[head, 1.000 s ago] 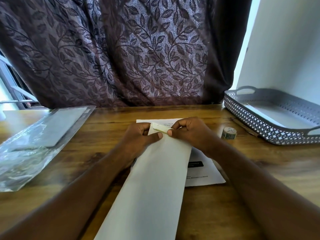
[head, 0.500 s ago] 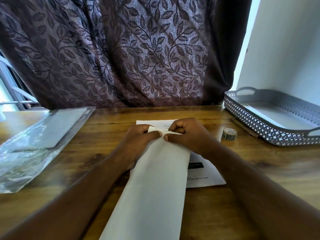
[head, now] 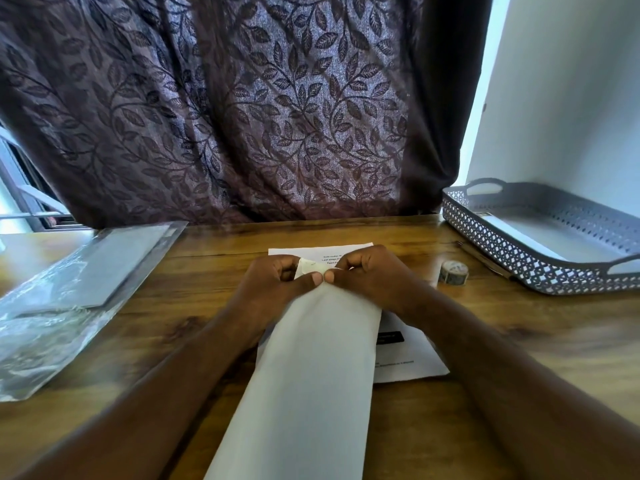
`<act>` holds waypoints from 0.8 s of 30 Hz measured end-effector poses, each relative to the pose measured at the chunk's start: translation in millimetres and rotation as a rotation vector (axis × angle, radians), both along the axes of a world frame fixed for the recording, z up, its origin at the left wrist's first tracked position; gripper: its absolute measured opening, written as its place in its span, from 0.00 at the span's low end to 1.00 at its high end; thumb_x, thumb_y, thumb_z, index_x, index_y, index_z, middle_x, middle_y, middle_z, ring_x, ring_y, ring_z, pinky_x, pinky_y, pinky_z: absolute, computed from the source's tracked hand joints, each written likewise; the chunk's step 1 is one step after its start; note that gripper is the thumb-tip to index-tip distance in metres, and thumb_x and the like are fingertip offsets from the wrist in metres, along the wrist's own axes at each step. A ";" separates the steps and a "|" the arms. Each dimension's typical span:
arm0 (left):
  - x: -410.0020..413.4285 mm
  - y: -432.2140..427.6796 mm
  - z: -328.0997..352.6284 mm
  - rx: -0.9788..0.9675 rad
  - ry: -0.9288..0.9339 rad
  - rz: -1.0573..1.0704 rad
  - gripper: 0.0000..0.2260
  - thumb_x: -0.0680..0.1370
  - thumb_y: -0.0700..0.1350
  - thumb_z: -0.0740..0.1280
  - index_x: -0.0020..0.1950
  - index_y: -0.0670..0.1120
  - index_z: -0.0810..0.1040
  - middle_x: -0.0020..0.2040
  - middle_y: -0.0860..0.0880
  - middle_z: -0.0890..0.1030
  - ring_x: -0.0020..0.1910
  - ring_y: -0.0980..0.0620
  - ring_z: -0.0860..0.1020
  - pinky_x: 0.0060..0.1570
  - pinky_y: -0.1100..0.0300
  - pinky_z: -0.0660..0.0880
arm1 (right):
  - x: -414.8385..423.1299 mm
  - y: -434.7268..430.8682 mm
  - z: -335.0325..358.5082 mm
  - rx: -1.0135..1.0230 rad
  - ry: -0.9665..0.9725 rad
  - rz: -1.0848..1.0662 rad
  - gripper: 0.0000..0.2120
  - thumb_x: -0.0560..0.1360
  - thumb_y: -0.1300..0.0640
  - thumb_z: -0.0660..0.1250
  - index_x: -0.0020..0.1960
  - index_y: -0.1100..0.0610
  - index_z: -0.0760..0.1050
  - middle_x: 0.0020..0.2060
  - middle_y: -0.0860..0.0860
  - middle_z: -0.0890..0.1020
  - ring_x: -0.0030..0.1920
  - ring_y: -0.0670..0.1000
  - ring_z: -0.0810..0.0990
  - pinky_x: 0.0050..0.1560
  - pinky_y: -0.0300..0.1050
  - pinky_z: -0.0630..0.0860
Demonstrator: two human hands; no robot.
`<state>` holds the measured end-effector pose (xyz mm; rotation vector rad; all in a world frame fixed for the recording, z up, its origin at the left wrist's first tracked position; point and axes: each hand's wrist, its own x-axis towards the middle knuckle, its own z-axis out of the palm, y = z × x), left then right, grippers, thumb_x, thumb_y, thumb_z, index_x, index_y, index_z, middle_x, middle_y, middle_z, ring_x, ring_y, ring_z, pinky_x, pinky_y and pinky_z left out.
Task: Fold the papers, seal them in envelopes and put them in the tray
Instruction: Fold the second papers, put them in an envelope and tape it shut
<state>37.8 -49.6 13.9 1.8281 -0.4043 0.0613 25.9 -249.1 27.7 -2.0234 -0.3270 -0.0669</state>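
Note:
A long white envelope (head: 311, 375) lies lengthwise on the table, reaching from its front edge to the middle. My left hand (head: 273, 282) and my right hand (head: 367, 275) both pinch the envelope's far end, thumbs touching, pressing a pale strip of tape (head: 311, 265) onto the flap. Under the envelope lies a printed sheet of paper (head: 408, 358). The grey perforated tray (head: 519, 258) stands at the right, with a white sheet or envelope inside it.
A small roll of patterned tape (head: 453, 271) sits between my right hand and the tray, with a thin pen-like object (head: 485, 259) beside it. A clear plastic bag holding grey envelopes (head: 69, 292) lies at the left. A dark leafy curtain hangs behind the wooden table (head: 536, 341).
My hands have drawn closer together on the envelope's far end, and the thumbs now meet over the tape strip. The envelope has barely shifted.

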 end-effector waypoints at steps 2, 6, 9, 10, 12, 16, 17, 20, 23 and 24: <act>0.3 0.3 1.3 0.004 -0.004 0.010 0.03 0.75 0.45 0.75 0.47 0.47 0.86 0.42 0.51 0.87 0.39 0.54 0.85 0.37 0.64 0.79 | -0.6 -0.7 1.4 -0.002 -0.005 0.005 0.11 0.76 0.52 0.74 0.47 0.60 0.85 0.45 0.54 0.87 0.49 0.58 0.85 0.54 0.60 0.82; -1.4 -1.6 2.5 -0.031 0.001 -0.009 0.05 0.75 0.47 0.74 0.39 0.51 0.86 0.35 0.53 0.85 0.33 0.56 0.83 0.34 0.64 0.77 | -1.2 0.8 1.3 0.003 -0.004 0.010 0.10 0.75 0.51 0.75 0.47 0.59 0.85 0.45 0.53 0.87 0.49 0.57 0.85 0.54 0.62 0.81; -2.8 -2.8 2.4 -0.015 -0.013 0.012 0.11 0.75 0.48 0.75 0.31 0.53 0.83 0.28 0.55 0.81 0.26 0.62 0.77 0.26 0.70 0.71 | -1.1 2.3 -0.2 0.040 -0.013 0.018 0.08 0.74 0.52 0.76 0.45 0.58 0.86 0.43 0.53 0.87 0.47 0.57 0.85 0.52 0.60 0.82; -1.8 -2.2 2.5 -0.018 -0.001 0.013 0.09 0.74 0.48 0.75 0.34 0.51 0.84 0.30 0.53 0.83 0.27 0.61 0.78 0.27 0.69 0.72 | -0.8 2.2 -0.5 0.055 -0.015 0.017 0.08 0.74 0.53 0.76 0.45 0.58 0.86 0.42 0.53 0.87 0.47 0.57 0.86 0.52 0.59 0.82; 0.1 0.4 3.4 -0.027 0.010 0.030 0.07 0.74 0.49 0.76 0.41 0.46 0.85 0.35 0.46 0.85 0.33 0.55 0.80 0.33 0.61 0.76 | 0.6 0.9 -1.0 0.083 -0.003 0.016 0.08 0.74 0.54 0.75 0.45 0.59 0.86 0.42 0.53 0.87 0.47 0.57 0.86 0.51 0.58 0.82; 2.3 3.0 2.6 -0.008 0.005 0.072 0.15 0.74 0.50 0.76 0.43 0.38 0.82 0.37 0.37 0.81 0.34 0.47 0.74 0.38 0.50 0.73 | 3.0 -2.0 -4.0 0.150 0.081 0.055 0.08 0.76 0.58 0.73 0.49 0.62 0.86 0.46 0.54 0.87 0.50 0.58 0.85 0.54 0.54 0.83; 2.0 3.2 3.2 0.008 -0.001 0.076 0.14 0.74 0.50 0.76 0.42 0.39 0.82 0.36 0.38 0.81 0.34 0.47 0.74 0.38 0.50 0.74 | 3.7 -3.1 -4.9 0.174 0.107 0.066 0.08 0.77 0.58 0.72 0.50 0.63 0.86 0.47 0.55 0.87 0.50 0.57 0.85 0.53 0.54 0.83; 4.5 6.6 4.4 -0.017 0.016 0.090 0.11 0.74 0.48 0.76 0.44 0.41 0.84 0.40 0.39 0.84 0.36 0.47 0.80 0.39 0.50 0.79 | 6.9 -7.5 -5.7 0.273 0.224 0.073 0.07 0.77 0.59 0.72 0.50 0.63 0.85 0.48 0.56 0.87 0.47 0.56 0.86 0.48 0.52 0.84; 4.9 9.9 6.8 -0.055 0.026 0.112 0.06 0.74 0.46 0.76 0.43 0.44 0.85 0.35 0.50 0.85 0.30 0.58 0.81 0.29 0.66 0.75 | 9.4 -10.7 -5.9 0.330 0.307 0.067 0.07 0.76 0.60 0.73 0.50 0.64 0.85 0.48 0.57 0.87 0.45 0.55 0.87 0.44 0.49 0.84; 4.8 10.2 6.8 -0.051 0.027 0.116 0.05 0.74 0.45 0.76 0.43 0.44 0.85 0.34 0.52 0.85 0.29 0.59 0.81 0.27 0.68 0.74 | 9.8 -10.9 -6.3 0.336 0.315 0.067 0.07 0.76 0.61 0.73 0.50 0.64 0.85 0.48 0.57 0.87 0.45 0.54 0.87 0.43 0.48 0.84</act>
